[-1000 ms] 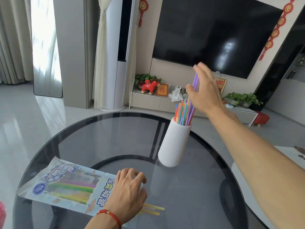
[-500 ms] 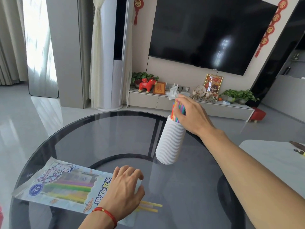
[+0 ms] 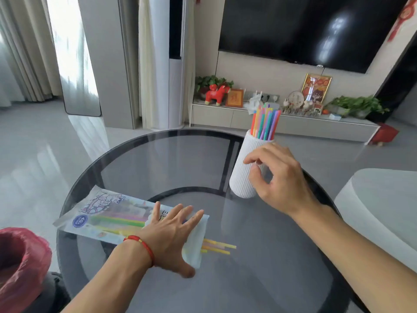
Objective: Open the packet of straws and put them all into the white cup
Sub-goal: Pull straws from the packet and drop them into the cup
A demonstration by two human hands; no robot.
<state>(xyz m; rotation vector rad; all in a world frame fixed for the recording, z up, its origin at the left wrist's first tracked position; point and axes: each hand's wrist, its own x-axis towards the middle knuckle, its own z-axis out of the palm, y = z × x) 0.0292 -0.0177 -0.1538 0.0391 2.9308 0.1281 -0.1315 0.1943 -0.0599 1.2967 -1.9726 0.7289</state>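
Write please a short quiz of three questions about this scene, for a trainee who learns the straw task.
1. True or false: every straw is already in the white cup.
2. Which hand presses flat on the packet? A) left B) right C) neither
3. Fill in: yellow straw ends stick out of the packet's open end, lying on the ___ table.

Key:
1. False; some remain in the packet.
2. A, the left hand; the right hand is empty, in front of the cup.
3. glass
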